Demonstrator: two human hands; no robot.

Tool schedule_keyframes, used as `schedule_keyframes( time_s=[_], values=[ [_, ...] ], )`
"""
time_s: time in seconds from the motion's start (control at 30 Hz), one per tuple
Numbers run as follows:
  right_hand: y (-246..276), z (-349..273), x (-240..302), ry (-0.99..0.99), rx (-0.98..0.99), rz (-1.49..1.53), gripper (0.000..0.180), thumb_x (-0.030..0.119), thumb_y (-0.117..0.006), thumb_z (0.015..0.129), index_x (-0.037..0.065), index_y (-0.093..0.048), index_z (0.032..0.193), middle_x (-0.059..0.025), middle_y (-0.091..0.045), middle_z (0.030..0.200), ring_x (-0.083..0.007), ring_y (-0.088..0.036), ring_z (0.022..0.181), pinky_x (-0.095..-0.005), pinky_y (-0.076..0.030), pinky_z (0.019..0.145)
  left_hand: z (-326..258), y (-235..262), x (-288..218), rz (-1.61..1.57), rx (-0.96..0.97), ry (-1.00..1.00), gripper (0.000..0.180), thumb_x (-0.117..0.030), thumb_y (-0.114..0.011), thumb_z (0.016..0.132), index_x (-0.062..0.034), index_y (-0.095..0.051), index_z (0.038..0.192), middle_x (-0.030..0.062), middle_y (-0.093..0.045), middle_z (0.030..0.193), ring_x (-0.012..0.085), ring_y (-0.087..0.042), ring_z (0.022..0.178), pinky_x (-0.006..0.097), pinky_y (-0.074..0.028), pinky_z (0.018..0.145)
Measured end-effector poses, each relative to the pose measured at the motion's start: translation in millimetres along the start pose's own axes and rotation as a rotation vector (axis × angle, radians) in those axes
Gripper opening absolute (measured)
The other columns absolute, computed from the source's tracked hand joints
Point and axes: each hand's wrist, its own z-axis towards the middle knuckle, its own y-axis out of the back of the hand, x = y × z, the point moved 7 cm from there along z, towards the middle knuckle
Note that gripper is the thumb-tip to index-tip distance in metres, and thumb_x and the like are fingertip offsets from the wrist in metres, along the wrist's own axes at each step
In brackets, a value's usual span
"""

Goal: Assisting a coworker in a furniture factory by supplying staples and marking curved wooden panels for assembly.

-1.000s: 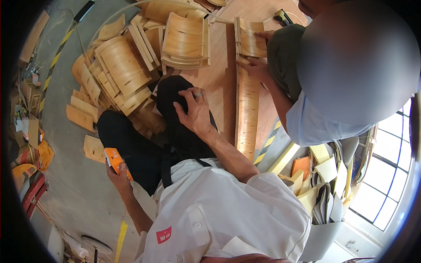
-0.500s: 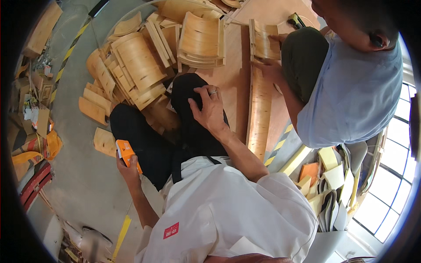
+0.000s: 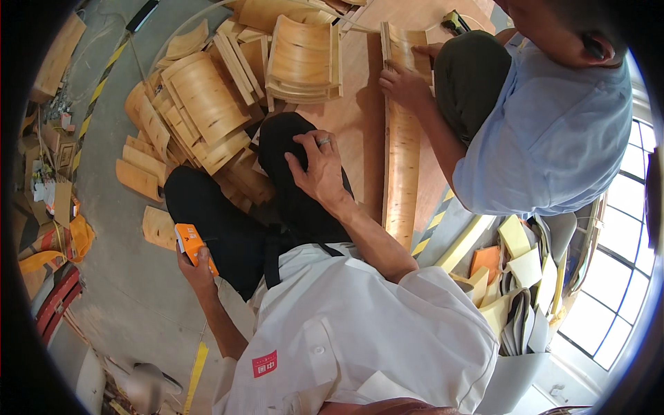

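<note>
A small orange box with a white side (image 3: 193,242) is gripped in my left hand (image 3: 198,271), beside my left thigh. My right hand (image 3: 321,166) lies on my right knee with its fingers bent and apart, a ring on one finger, holding nothing. Curved plywood pieces (image 3: 207,97) are heaped on the floor just beyond my knees. A neater stack of curved plywood (image 3: 304,55) stands behind my right knee. To my right, a person in a light blue shirt has one hand (image 3: 407,86) on a long curved wooden piece (image 3: 400,166); their other hand is partly hidden behind their knee.
A flat wooden board (image 3: 363,76) lies under the long piece. Foam offcuts (image 3: 522,270) fill a bin (image 3: 508,380) at the right, near a window (image 3: 609,277). Cartons and scraps (image 3: 62,149) line the left, past yellow-black floor tape (image 3: 97,97).
The other person's near hand has moved away from me along the long wooden piece, onto its left edge. The whole view has shifted slightly. My hands keep their places on box and knee.
</note>
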Motion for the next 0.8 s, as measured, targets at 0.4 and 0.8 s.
schedule_keyframes(
  time_s=[0.4,0.8],
  values=[
    [0,-2,1,0.009,-0.001,0.018,0.032,0.010,-0.073,0.074,0.000,-0.061,0.102,-0.0173,-0.058,0.097,-0.0375,-0.054,0.093,-0.0457,-0.045,0.084,-1,3,3,-0.026,-0.019,-0.027,0.054,-0.013,-0.062,0.092,0.0037,-0.040,0.139,0.0134,-0.056,0.121,0.0203,-0.060,0.104,0.032,-0.048,0.093],
    [-1,0,-1,-0.028,0.028,-0.026,0.032,0.010,-0.073,0.074,0.002,-0.060,0.103,-0.0182,-0.056,0.098,-0.0381,-0.053,0.093,-0.0464,-0.045,0.081,4,10,14,0.008,-0.076,-0.005,0.049,-0.014,-0.063,0.091,0.0018,-0.046,0.134,0.0096,-0.057,0.113,0.0169,-0.058,0.099,0.031,-0.047,0.087]
  ],
)
